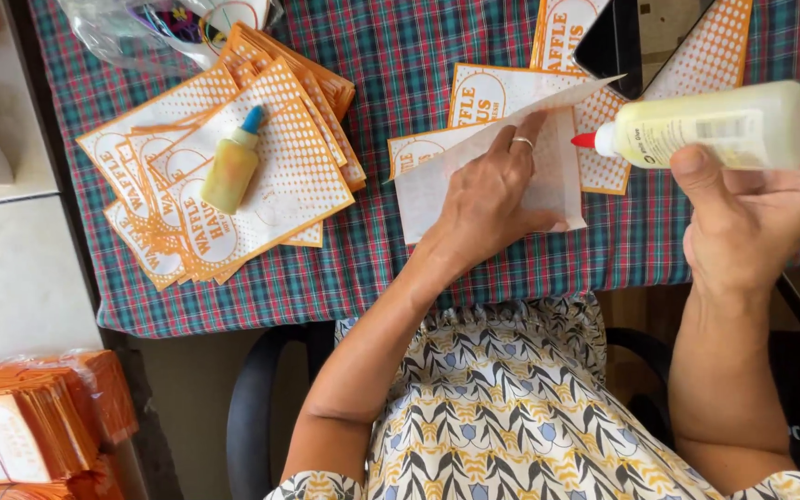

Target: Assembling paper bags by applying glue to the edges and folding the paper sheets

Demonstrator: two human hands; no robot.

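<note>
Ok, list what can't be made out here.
Head view only:
- Paper sheet under the left hand: the palm hides its middle.
- Glue bottle in the right hand: its base is behind the fingers.
- Phone: cut off by the top edge.
- Plastic bag: contents blurred, cut off.

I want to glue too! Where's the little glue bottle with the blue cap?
The small glue bottle lies on the orange-and-white paper stack, left of the left hand.
</note>
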